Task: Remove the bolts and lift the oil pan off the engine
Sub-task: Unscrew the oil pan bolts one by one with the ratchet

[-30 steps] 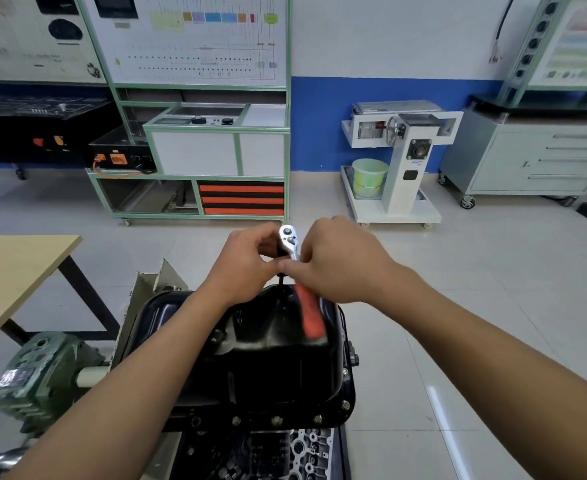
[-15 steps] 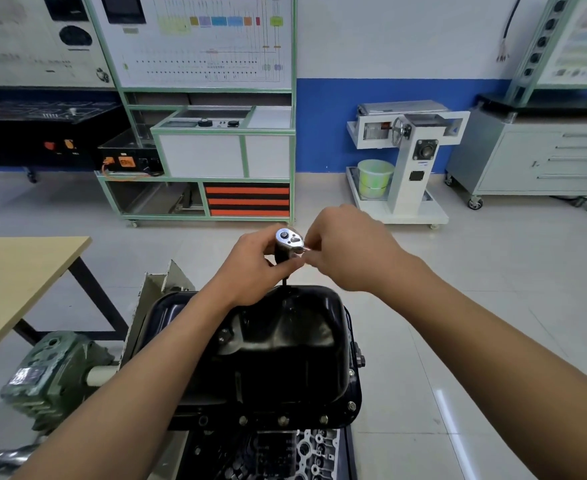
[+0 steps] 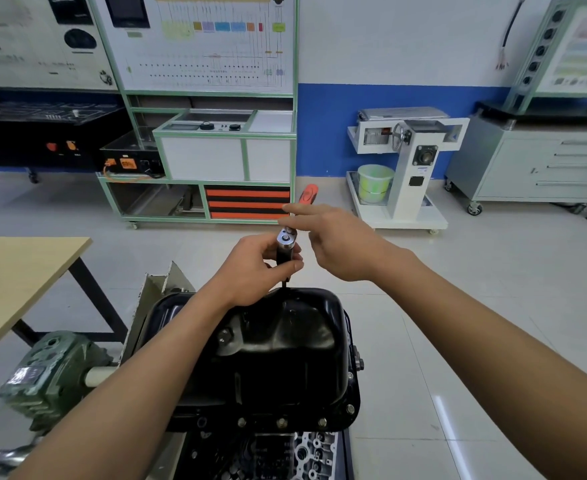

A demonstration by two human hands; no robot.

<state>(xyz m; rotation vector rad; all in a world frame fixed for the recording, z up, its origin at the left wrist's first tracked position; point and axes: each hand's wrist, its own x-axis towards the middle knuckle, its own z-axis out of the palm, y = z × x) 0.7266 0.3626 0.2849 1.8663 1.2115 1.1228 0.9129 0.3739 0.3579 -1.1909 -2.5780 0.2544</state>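
Workshop floor: black oil pan sat on the engine, 3 bolts showing in its near flange.
Left hand pinched the ratchet head, likely steadying the socket; right hand, fingers straight, pushed the orange handle.

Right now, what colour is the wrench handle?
The wrench handle is orange-red, best seen in the head view.

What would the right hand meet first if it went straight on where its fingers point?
The ratchet held by the left hand: the right hand points left across its handle and seems to touch it. Beyond that the way looks free, though depth is unclear.
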